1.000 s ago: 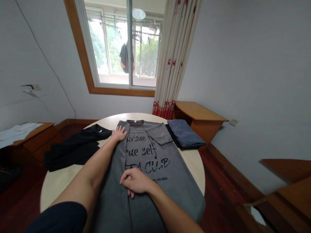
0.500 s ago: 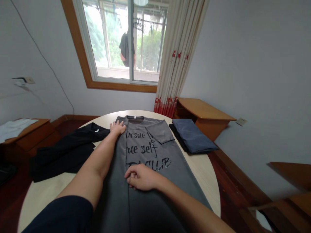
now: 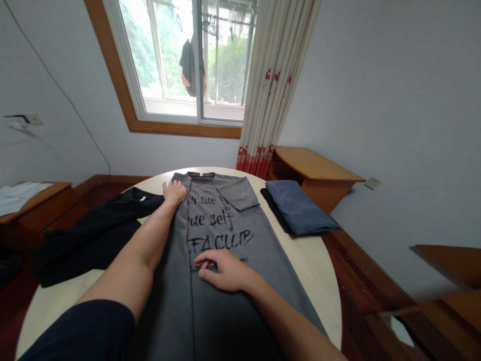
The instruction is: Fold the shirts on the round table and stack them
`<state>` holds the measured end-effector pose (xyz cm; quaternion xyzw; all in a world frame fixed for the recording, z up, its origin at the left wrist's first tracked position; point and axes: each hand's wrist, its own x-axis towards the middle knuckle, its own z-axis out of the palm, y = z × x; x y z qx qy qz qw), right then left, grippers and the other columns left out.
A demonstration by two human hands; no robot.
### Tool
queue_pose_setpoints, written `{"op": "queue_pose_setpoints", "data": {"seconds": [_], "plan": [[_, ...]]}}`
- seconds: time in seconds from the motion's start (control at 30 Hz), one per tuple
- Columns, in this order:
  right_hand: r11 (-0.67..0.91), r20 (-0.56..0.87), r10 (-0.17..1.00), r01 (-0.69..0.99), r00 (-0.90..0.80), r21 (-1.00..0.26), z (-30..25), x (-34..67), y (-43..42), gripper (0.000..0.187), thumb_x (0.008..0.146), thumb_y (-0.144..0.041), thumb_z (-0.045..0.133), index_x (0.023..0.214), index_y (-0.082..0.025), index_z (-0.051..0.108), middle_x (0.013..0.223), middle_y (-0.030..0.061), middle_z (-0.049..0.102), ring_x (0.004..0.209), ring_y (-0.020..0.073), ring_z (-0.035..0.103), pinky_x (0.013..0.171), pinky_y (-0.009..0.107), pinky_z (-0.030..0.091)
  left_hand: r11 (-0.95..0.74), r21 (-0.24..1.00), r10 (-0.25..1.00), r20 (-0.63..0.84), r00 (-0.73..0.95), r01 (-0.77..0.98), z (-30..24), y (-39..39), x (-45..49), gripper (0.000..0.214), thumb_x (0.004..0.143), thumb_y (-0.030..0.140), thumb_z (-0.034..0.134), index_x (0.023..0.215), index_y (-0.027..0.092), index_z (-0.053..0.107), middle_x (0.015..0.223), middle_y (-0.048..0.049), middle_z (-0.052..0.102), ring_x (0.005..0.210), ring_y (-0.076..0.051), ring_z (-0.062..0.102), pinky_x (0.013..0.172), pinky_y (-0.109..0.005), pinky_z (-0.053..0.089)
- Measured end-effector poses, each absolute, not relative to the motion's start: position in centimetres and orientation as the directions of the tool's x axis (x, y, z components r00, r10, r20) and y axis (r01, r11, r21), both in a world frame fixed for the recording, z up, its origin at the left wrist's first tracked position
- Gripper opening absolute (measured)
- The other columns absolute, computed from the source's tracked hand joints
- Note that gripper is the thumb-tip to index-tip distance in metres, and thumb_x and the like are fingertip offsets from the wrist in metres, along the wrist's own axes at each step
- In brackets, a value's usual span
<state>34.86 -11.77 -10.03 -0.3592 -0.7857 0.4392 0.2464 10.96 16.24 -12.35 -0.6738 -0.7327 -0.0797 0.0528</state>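
Observation:
A grey T-shirt point(image 3: 259, 255) with black lettering lies on the round table, collar toward the window. Its left side is folded inward in a long strip, and one sleeve lies across the front at the right. My left hand point(image 3: 175, 192) rests flat on the folded strip near the shoulder, fingers spread. Over the lower lettering is my right hand point(image 3: 227, 271), loosely curled with the thumb apart from the fingers and nothing between them. Whether it touches the cloth I cannot tell.
Left of the T-shirt lies a black garment point(image 3: 93, 230). Folded dark clothes point(image 3: 296, 208) are stacked at the right on the pale table point(image 3: 326, 281). Behind them stand a wooden cabinet point(image 3: 315, 163) and a curtain point(image 3: 274, 85) beside the window.
My right hand has drawn slightly back from the large lettering, uncovering more of it, and its thumb has parted from the fingers. My left hand stays near the shoulder. The view has shifted slightly.

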Motion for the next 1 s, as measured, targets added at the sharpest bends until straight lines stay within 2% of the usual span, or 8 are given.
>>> {"op": "queue_pose_setpoints", "data": {"seconds": [0.1,0.27,0.4,0.6,0.7,0.83,0.93,1.0], "plan": [[0.362,0.079,0.779,0.343,-0.621,-0.867,-10.2,35.0,-11.8,0.026,0.086,-0.018,0.063,0.11,-0.016,0.073,0.105,0.0065,0.076,0.092,0.017,0.069,0.088,0.029,0.052,0.031,0.029,0.973,0.228,-0.037,0.999,-12.3,13.1,11.8,0.056,0.098,0.027,0.022,0.141,0.008,0.053,0.152,-0.0176,0.05,0.143,-0.029,0.039,0.12,-0.05,0.017],[0.403,0.149,0.838,0.41,-0.525,-0.818,-10.8,35.5,-11.3,0.019,0.089,-0.02,0.06,0.101,-0.017,0.075,0.093,0.0048,0.076,0.081,0.0163,0.067,0.079,0.027,0.051,-0.125,-0.019,0.967,0.223,0.126,0.992,-13.4,5.0,12.2,0.06,0.099,0.03,0.023,0.15,0.004,0.043,0.16,-0.0173,0.037,0.149,-0.029,0.031,0.121,-0.049,0.019],[0.42,0.214,0.877,0.468,-0.431,-0.778,-11.4,36.0,-10.8,0.02,0.09,-0.023,0.06,0.1,-0.016,0.076,0.086,0.0049,0.075,0.073,0.0156,0.064,0.073,0.027,0.049,-0.228,0.015,0.959,0.179,0.222,0.974,-14.6,-3.0,11.8,0.063,0.101,0.036,0.023,0.154,0.004,0.037,0.163,-0.0154,0.03,0.153,-0.028,0.024,0.123,-0.046,0.019],[0.443,0.244,0.876,0.498,-0.415,-0.745,-12.2,35.9,-10.8,0.02,0.09,-0.02,0.06,0.101,-0.013,0.075,0.088,0.0063,0.075,0.074,0.0152,0.063,0.072,0.026,0.047,-0.422,0.092,0.904,0.121,0.41,0.902,-14.8,-13.0,10.9,0.065,0.102,0.049,0.029,0.155,0.014,0.038,0.164,-0.0117,0.027,0.154,-0.026,0.021,0.123,-0.047,0.02],[0.484,0.259,0.862,0.56,-0.435,-0.672,-12.1,35.2,-11.4,0.018,0.088,-0.016,0.06,0.1,-0.012,0.074,0.092,0.0076,0.073,0.078,0.0155,0.062,0.076,0.027,0.046,-0.496,0.134,0.867,0.13,0.481,0.858,-14.4,-17.2,10.5,0.063,0.102,0.05,0.031,0.157,0.019,0.036,0.164,-0.0101,0.027,0.153,-0.026,0.022,0.124,-0.049,0.019],[0.52,0.184,0.831,0.615,-0.525,-0.592,-11.0,33.3,-13.9,0.024,0.089,-0.024,0.065,0.11,-0.014,0.07,0.092,0.0062,0.069,0.081,0.016,0.06,0.076,0.027,0.044,-0.568,0.194,0.822,0.082,0.563,0.8,-13.5,-22.0,10.0,0.067,0.101,0.057,0.037,0.159,0.023,0.032,0.165,-0.0086,0.026,0.154,-0.028,0.018,0.124,-0.052,0.017],[0.475,0.057,0.809,0.593,-0.586,-0.65,-9.9,31.6,-16.8,0.038,0.09,-0.031,0.066,0.123,-0.014,0.062,0.08,0.0008,0.064,0.071,0.0144,0.058,0.067,0.025,0.041,-0.593,0.245,0.798,0.049,0.601,0.767,-12.6,-24.7,9.4,0.075,0.097,0.064,0.041,0.16,0.023,0.029,0.165,-0.0099,0.027,0.154,-0.029,0.018,0.124,-0.054,0.016],[0.425,-0.029,0.793,0.587,-0.608,-0.689,-9.4,30.8,-18.7,0.042,0.088,-0.031,0.069,0.125,-0.015,0.06,0.074,-0.0028,0.06,0.067,0.0133,0.056,0.063,0.024,0.039,-0.601,0.277,0.786,0.036,0.617,0.75,-12.1,-26.0,9.1,0.083,0.092,0.07,0.046,0.159,0.023,0.031,0.165,-0.0115,0.026,0.154,-0.032,0.019,0.123,-0.056,0.016]]}}
